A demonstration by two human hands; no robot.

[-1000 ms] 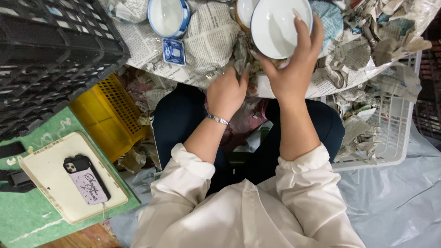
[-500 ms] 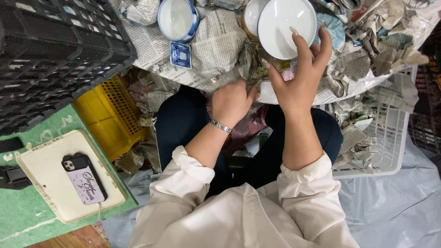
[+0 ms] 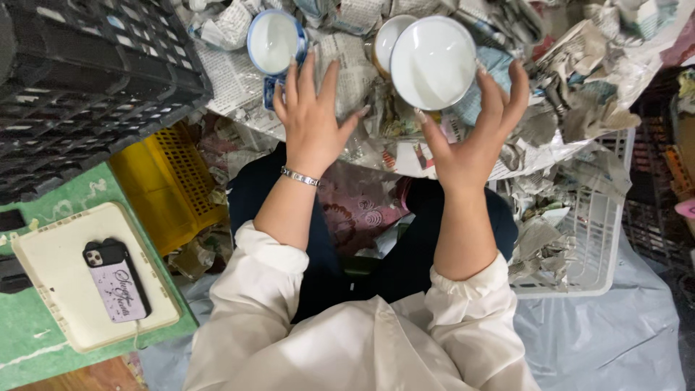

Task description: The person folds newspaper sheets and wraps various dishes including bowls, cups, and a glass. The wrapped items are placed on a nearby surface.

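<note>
The right hand (image 3: 470, 137) holds a white bowl (image 3: 433, 61) up, w/ the thumb on its near left edge and the other fingers (image 3: 507, 90) bent round the right edge. The bowl is tipped so the inside shows. It sits above the newspaper (image 3: 347, 72) spread on the table, right next to a second white bowl (image 3: 384, 40) that peeks out just behind it on the left.

The left hand (image 3: 311, 116) is flat over the newspaper, fingers spread apart, holding nothing. A silver bracelet (image 3: 300, 176) is on that wrist. Just past the fingertips sits a blue-rimmed bowl (image 3: 274, 40), white inside; can't tell if a finger touches it.

Lots of crumpled paper (image 3: 579, 72) lies on the right, some in a white basket (image 3: 601, 239). On the left are a black crate (image 3: 79, 80) and a yellow basket (image 3: 163, 188). Lower left, a phone (image 3: 116, 279) lies on a cream tray (image 3: 43, 282), on top of a green mat (image 3: 29, 347).
</note>
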